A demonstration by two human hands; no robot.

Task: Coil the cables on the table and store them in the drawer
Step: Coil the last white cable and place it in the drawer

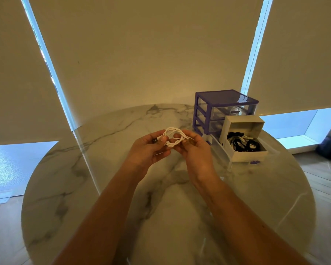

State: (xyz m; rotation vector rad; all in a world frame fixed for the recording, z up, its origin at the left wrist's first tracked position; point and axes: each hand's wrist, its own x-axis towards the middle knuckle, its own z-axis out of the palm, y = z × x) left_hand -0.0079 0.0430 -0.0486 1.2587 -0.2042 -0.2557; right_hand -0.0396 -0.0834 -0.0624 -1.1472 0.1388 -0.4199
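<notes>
White cable [173, 137]: held in the air above the table centre, between both hands, already gathered into several overlapping loops forming a small, loose, slightly flattened oval. Thin, round, flexible cord; the loops are not tied. A dark connector end appears to be seen at the 9 o'clock side of the coil, by the left thumb; too small to identify.

Left hand [150, 150]: fingers curled round the 9 o'clock side of the coil, thumb pressed over the strands. Right hand [194, 148]: fingers curled, pinching the 3 o'clock side, where a short loose tail seems to stick out. Both grips are closed on the cable; neither hand is resting on the table.

Step judged: coiling of this cable is near its end; the tail is probably being wrapped or tucked. Storage not yet done for this piece.

Next move, as judged: the tail is to be secured so the loops do not spring apart, then the coil is to be carried toward 2 o'clock and laid in the pulled-out drawer [221, 150]. The coil should be kept pinched during transfer.

Surroundings: a white cardboard box [245, 150], lid open, sits in that drawer and holds black and white coiled cables [243, 143]. Behind it, at 1 o'clock, stands the purple-framed drawer unit [225, 108]. The marble table [103, 178] carries no other loose cable that can be seen.
</notes>
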